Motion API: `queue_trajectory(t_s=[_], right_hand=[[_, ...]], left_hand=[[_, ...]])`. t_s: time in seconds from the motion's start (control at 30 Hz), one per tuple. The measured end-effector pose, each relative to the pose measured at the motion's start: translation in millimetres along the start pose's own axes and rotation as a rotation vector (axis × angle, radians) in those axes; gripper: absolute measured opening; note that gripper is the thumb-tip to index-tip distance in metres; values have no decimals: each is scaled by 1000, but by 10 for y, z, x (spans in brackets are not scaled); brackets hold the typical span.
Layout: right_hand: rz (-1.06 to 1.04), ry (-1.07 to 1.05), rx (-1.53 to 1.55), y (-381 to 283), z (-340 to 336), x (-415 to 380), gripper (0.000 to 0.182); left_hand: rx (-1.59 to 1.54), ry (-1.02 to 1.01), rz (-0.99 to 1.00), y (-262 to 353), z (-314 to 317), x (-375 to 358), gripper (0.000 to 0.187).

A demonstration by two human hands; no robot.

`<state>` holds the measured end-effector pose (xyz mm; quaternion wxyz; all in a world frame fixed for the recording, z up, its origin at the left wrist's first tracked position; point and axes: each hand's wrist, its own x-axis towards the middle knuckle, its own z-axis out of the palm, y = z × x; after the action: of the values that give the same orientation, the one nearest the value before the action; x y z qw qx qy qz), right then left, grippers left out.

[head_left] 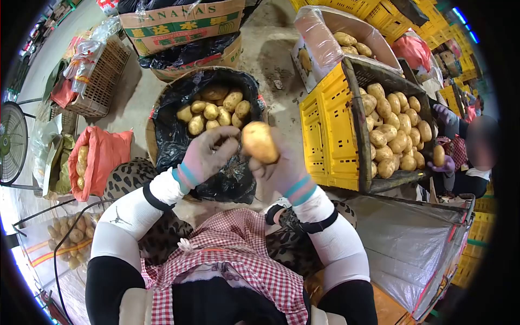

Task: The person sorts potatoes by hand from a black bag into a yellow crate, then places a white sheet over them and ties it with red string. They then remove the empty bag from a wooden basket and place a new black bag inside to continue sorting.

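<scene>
A large potato (pixel 259 142) is in my right hand (pixel 279 169), raised over the near right rim of a box. My gloved left hand (pixel 205 154) is just left of that potato, its fingers bent and apart, with nothing seen in it. Below both hands stands the cardboard box lined with black plastic (pixel 172 130). Several potatoes (pixel 211 112) lie in its far half; the near half shows crumpled liner, partly covered by my hands.
At right, a tilted yellow crate (pixel 331 130) holds many potatoes, with a potato carton (pixel 319 43) behind it. A co-worker's gloved hand (pixel 445 164) holds a potato beside the crate. At left are a red sack (pixel 105 160), a wicker basket (pixel 100 76) and a fan (pixel 12 143).
</scene>
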<state>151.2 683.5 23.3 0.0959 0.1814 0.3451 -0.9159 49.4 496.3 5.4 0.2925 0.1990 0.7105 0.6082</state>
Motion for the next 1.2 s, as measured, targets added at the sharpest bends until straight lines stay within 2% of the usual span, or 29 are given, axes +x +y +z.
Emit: queue_trajectory(t_s=[0.03, 0.1, 0.13, 0.17, 0.2, 0.23, 0.27, 0.3, 0.37, 0.4, 0.43, 0.5, 0.53, 0.57, 0.63, 0.67, 0.7, 0.83, 0.93, 0.97, 1.03, 1.1, 1.13, 1.17, 1.2], right_hand=[[-69, 42, 14, -93, -51, -69, 51], [-366, 176, 58, -402, -364, -322, 50], [-570, 354, 51, -533, -654, -487, 48], [-808, 346, 194, -856, -1079, -818, 44], [-997, 605, 16, -922, -1122, -931, 42], [-1013, 536, 223, -986, -1229, -1133, 39], [-1074, 733, 268, -1003, -1457, -1179, 34], [-1071, 741, 275, -947, -1442, -1175, 34], [-916, 708, 174, -827, -1300, -1134, 35], [-800, 573, 141, -759, -1292, -1090, 40], [-801, 581, 138, -715, -1179, -1007, 40], [-559, 576, 33, -649, -831, -845, 45], [-564, 592, 34, -617, -756, -778, 45], [-456, 565, -4, -591, -694, -723, 46], [-283, 525, -58, -545, -616, -652, 50], [-256, 514, -84, -517, -598, -630, 49], [-231, 497, -109, -505, -588, -619, 49], [-241, 411, -98, -430, -477, -569, 47], [-347, 313, -520, -318, -318, -427, 55], [-355, 291, -528, -272, -199, -394, 55], [-446, 141, -829, -141, 55, -308, 69], [-721, -19, -1155, 47, 155, -166, 81], [-811, -117, -1273, -5, 307, -139, 84], [-809, -113, -1277, 15, 322, -116, 84], [-714, -106, -1209, 66, 295, -95, 85]], left_hand=[[28, -97, 98, -25, -1, -64, 33], [287, -275, 50, -236, -59, -93, 36], [234, -416, -379, -106, -74, -98, 38], [725, -690, -251, -523, -200, -52, 48], [785, -685, -258, -750, -289, 13, 52], [848, -686, -264, -936, -366, 99, 56], [910, -623, -271, -1129, -452, 275, 57], [969, -560, -278, -1319, -550, 523, 57], [913, -338, -532, -1720, -721, 1113, 64], [997, -201, -441, -2105, -799, 1409, 73], [1075, -63, -346, -2391, -836, 1648, 82], [987, 47, -620, -2341, -600, 1951, 100], [954, 159, -652, -2402, -481, 2038, 103], [738, 356, -703, -2443, -416, 2130, 96], [557, 429, -583, -2765, -538, 2240, 85], [575, 443, -470, -2984, -622, 2290, 76], [493, 366, -372, -3243, -772, 2375, 74], [-336, -264, -343, -1479, -656, 1644, 76], [-52, -380, -173, -153, -479, 894, 81], [97, -413, -92, 120, -443, 669, 85], [-100, -444, -128, 312, -417, 260, 90], [-268, -472, -105, 407, -363, -45, 89], [-182, -428, 43, 429, -278, -128, 80], [37, -359, 66, 510, -248, -224, 63], [105, -317, 66, 424, -282, -233, 56]])
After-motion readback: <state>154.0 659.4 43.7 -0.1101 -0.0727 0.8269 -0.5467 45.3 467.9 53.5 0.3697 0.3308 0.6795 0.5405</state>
